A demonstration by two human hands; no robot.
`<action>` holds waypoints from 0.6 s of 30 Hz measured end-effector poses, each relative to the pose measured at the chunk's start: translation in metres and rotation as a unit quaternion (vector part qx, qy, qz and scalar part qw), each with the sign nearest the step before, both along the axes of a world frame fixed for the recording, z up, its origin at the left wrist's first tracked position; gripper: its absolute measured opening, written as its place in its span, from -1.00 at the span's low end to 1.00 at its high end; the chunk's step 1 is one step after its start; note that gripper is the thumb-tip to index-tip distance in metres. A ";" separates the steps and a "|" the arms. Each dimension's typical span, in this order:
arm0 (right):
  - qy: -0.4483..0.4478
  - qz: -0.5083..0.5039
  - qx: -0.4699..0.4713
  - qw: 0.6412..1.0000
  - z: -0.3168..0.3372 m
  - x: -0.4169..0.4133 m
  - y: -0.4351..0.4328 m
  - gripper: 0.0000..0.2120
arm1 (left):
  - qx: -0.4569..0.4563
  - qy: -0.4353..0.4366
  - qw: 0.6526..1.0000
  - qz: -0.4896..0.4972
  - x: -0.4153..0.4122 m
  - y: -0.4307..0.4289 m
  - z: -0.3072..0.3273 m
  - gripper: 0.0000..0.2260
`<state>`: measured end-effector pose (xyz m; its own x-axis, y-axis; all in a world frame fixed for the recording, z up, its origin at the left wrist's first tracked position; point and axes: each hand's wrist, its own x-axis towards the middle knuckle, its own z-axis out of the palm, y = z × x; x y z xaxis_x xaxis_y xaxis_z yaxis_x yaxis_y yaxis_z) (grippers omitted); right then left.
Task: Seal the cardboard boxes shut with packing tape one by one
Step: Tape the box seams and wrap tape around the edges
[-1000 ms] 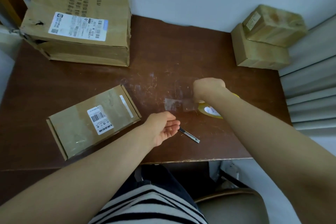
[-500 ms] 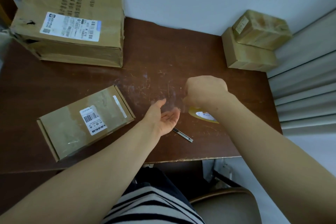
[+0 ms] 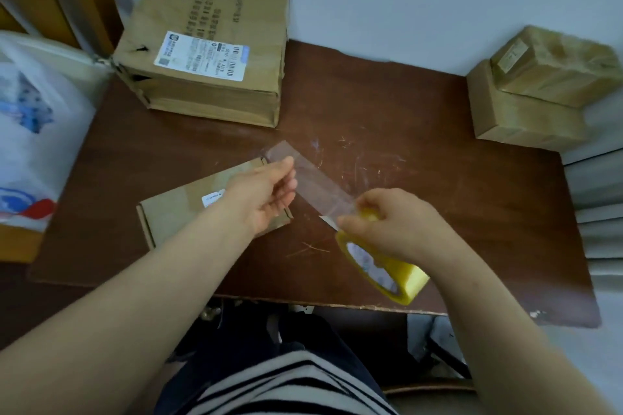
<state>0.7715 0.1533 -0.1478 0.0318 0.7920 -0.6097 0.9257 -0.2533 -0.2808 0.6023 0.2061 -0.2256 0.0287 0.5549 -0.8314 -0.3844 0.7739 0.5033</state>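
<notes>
Over mid-bench: strip [image 3: 317, 184] of clear tape pulled taut between the hands, running from far-left to near-right.
left hand [image 3: 266, 194]: pinches strip close to its free end, thumb on top, fingers curled under. Short bit of strip sticks out past the thumb. Hand hangs over the right end of flat box.
right hand [image 3: 394, 227]: fingers curled over the top of roll, gripping it where strip comes off.
roll [image 3: 384, 268]: yellow, tilted, open core facing near-left, over the near edge of bench. Can't tell if it touches bench.
flat box [image 3: 182, 212]: lies flat on bench, left of centre, near side. White label on top, right end partly hidden by left hand and forearm. Can't tell if any tape is on it.
big box [image 3: 209, 54]: far-left on bench, against the wall. Shipping label on top, torn at its far-left corner.
stacked boxes [image 3: 539, 94]: two, far-right on bench, smaller one on the larger. Blurred.
pale tip [image 3: 327, 221]: thin, on bench just left of right hand, rest hidden. Can't tell what it is.
bench [image 3: 438, 185]: dark brown, scratched around the centre.
bag [image 3: 37, 131]: white plastic, blue and red print, beyond bench's left edge.
shirt [image 3: 286, 384]: striped, at the near edge of view.
</notes>
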 end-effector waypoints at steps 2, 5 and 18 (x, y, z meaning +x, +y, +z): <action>0.093 -0.052 -0.032 0.994 -0.008 -0.017 -0.002 -0.59 | 0.039 0.063 0.997 -0.022 -0.022 0.006 0.001 -0.94; 0.175 -0.105 -0.049 0.978 -0.021 -0.037 -0.002 -0.46 | 0.068 0.102 0.992 -0.038 -0.049 0.019 0.003 -0.93; 0.390 -0.234 0.039 0.890 -0.061 -0.073 -0.034 -0.76 | 0.146 0.266 0.945 -0.124 -0.085 0.052 -0.039 -0.89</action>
<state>0.6988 0.1194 -0.2087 -0.0402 0.8443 -0.5344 0.2404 -0.5110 -0.8253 0.5178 0.2583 -0.2649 -0.1901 0.7943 -0.5770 0.1577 0.6048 0.7806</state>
